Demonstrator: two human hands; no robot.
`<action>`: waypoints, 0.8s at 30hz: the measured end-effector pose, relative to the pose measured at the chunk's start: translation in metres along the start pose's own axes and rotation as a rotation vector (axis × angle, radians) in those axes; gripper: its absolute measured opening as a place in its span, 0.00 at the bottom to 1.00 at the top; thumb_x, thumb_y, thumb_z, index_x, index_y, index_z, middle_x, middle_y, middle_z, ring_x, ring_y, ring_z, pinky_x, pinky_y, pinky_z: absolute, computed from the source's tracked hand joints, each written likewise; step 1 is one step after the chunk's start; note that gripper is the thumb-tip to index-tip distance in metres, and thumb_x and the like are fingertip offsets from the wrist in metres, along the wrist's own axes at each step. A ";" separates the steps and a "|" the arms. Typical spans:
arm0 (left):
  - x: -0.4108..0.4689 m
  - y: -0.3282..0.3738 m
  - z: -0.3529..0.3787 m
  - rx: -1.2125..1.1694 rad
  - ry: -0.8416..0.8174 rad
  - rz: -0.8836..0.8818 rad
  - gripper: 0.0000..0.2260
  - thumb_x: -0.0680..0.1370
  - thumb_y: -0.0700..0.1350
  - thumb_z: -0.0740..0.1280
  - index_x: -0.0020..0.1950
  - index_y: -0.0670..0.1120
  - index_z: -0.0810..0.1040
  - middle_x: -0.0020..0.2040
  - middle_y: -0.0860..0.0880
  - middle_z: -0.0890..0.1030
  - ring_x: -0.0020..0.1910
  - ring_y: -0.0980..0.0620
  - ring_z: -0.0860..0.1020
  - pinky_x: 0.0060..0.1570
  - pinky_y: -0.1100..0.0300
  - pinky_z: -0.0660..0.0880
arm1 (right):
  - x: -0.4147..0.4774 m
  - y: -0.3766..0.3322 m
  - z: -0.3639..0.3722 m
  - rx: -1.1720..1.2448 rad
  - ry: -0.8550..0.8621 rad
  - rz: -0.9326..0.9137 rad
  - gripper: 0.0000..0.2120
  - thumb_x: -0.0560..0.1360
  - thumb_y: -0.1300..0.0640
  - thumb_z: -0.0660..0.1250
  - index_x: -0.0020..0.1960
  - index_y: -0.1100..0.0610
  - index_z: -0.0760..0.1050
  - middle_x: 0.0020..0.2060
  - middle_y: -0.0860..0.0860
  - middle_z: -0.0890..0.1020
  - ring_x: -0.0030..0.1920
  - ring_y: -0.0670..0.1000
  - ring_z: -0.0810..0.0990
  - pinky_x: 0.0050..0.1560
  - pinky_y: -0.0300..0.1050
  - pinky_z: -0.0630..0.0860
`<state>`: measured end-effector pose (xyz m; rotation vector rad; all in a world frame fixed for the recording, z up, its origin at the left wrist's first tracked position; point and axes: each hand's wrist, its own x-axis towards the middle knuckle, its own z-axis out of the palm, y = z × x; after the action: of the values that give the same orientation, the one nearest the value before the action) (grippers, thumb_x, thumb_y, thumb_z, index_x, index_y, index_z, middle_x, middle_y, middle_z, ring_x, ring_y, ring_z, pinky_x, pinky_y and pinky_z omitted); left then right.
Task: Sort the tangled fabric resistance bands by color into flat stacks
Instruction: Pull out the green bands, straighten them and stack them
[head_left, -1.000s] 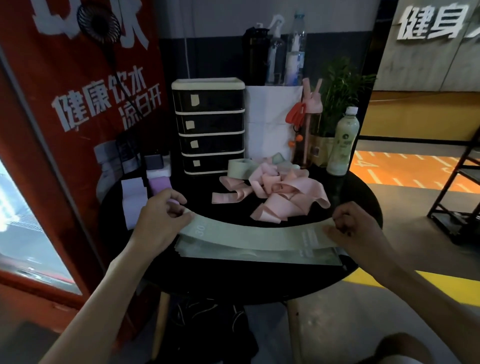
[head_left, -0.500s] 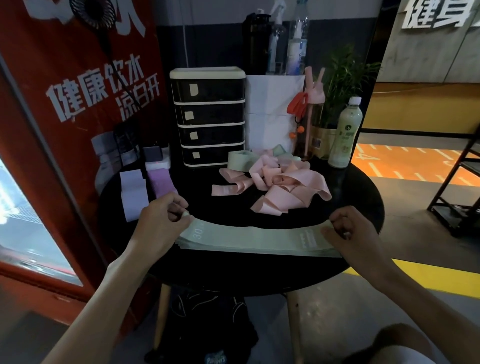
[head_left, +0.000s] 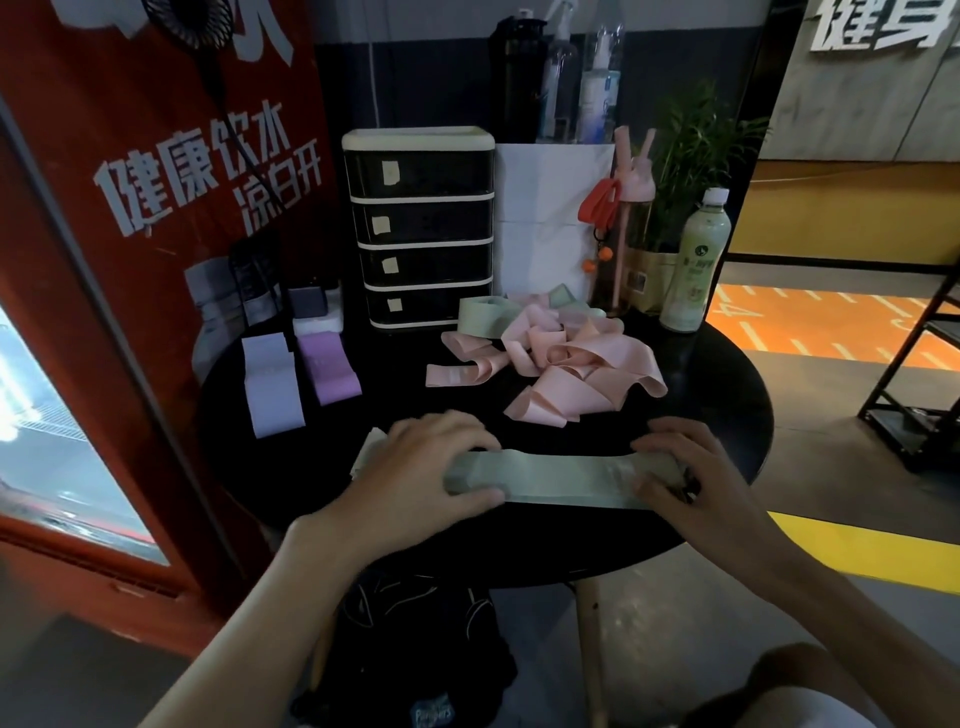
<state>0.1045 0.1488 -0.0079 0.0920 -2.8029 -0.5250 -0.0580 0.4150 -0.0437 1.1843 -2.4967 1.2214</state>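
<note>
A flat stack of pale green bands (head_left: 566, 478) lies across the near edge of the round black table (head_left: 727, 395). My left hand (head_left: 415, 478) grips its left end, folded inward, between fingers and thumb. My right hand (head_left: 701, 478) grips the right end the same way. Behind them is a tangled pile of pink bands (head_left: 566, 369), with a green band (head_left: 480, 318) looped at its back left. A flat lavender stack (head_left: 272, 384) and a purple stack (head_left: 330, 366) lie at the table's left.
At the back of the table stand a black drawer unit (head_left: 421, 228), a white paper bag (head_left: 550, 218), a potted plant (head_left: 691, 156) and a pale green bottle (head_left: 693, 265). A red sign panel (head_left: 156, 208) stands to the left. A black bag (head_left: 415, 649) lies under the table.
Both hands have moved inward along the green stack, bringing its ends over toward the middle. The stack now looks shorter and thicker at the ends.
</note>
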 end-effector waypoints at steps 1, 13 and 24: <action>0.002 0.001 0.007 -0.004 -0.030 0.001 0.26 0.70 0.70 0.66 0.65 0.61 0.75 0.66 0.65 0.70 0.65 0.59 0.69 0.65 0.57 0.64 | -0.001 0.002 0.000 -0.008 -0.021 -0.009 0.16 0.70 0.43 0.69 0.57 0.44 0.75 0.60 0.40 0.69 0.62 0.41 0.67 0.56 0.31 0.67; 0.008 -0.004 0.016 -0.028 -0.048 -0.019 0.18 0.76 0.60 0.69 0.65 0.62 0.75 0.62 0.65 0.73 0.61 0.61 0.72 0.64 0.54 0.63 | 0.001 0.012 0.003 -0.085 -0.055 -0.045 0.13 0.70 0.48 0.74 0.53 0.42 0.75 0.57 0.37 0.70 0.59 0.46 0.70 0.54 0.28 0.64; 0.016 0.004 0.021 -0.046 -0.075 0.020 0.17 0.77 0.62 0.66 0.65 0.63 0.75 0.63 0.65 0.73 0.62 0.60 0.71 0.63 0.54 0.65 | 0.001 0.010 0.003 -0.176 -0.102 -0.042 0.27 0.67 0.34 0.61 0.62 0.44 0.77 0.58 0.40 0.69 0.58 0.44 0.65 0.52 0.27 0.62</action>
<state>0.0829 0.1574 -0.0205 0.0350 -2.8590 -0.6001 -0.0647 0.4163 -0.0512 1.2760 -2.5745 0.9318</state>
